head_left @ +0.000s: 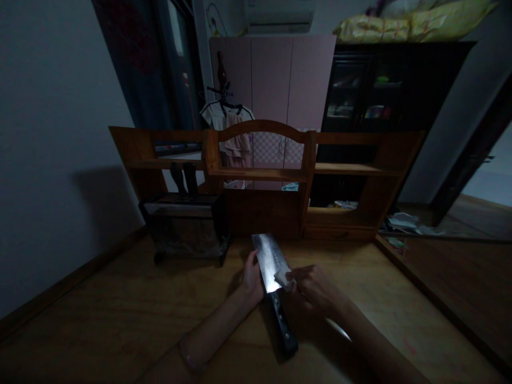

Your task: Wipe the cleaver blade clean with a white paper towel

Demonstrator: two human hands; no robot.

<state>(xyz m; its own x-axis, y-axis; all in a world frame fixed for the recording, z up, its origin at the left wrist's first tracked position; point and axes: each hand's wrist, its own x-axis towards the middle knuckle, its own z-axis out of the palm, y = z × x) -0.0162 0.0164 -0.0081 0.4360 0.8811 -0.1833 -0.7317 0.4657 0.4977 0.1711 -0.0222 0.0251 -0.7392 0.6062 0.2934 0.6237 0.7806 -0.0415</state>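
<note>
A cut could be taken by the right hand (pixel 316 290) if its fingertips slipped off the white cloth (pixel 283 276) onto the edge of the cleaver (pixel 269 261), the light being poor. That hand is curled, the cloth pinched and pressed to the blade's right side. The blade's left side is gripped by the left hand (pixel 253 280). The cleaver is laid on the wooden worktop (pixel 120 320), its black handle (pixel 282 322) toward the person; a knife rack (pixel 186 224) is set behind.

A home: pink wardrobe (pixel 280 80); hanging clothes (pixel 228 120); wooden desk hutch (pixel 264 170); air conditioner (pixel 279 15)
</note>
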